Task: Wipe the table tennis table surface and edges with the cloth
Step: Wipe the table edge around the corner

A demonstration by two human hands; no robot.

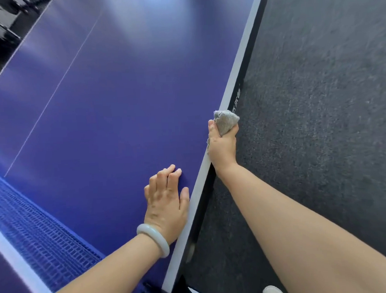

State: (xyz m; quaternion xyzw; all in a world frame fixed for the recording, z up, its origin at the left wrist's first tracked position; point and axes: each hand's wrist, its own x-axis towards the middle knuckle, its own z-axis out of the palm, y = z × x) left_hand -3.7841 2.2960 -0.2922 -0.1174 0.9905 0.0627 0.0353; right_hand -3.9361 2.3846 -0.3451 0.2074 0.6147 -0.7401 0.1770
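right hand (222,145) grips cloth (226,121) on table (110,105) edge — left hand (166,200) flat

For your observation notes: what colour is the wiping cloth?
Grey; the cloth shows best in head view.

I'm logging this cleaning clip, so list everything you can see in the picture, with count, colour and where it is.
table tennis table: one, blue top with white border and black side, fills left and centre
centre line: one, white, runs along the tabletop at left
net: one, blue mesh with white tape, lower left
cloth: one, grey, bunched against the table's side edge
carpet: one, dark grey, floor at right
shoe: one, white, bottom edge
bangle: one, pale greenish white, on the left wrist
left hand: one, rests flat on the tabletop near the edge
right hand: one, grips the cloth at the table's edge
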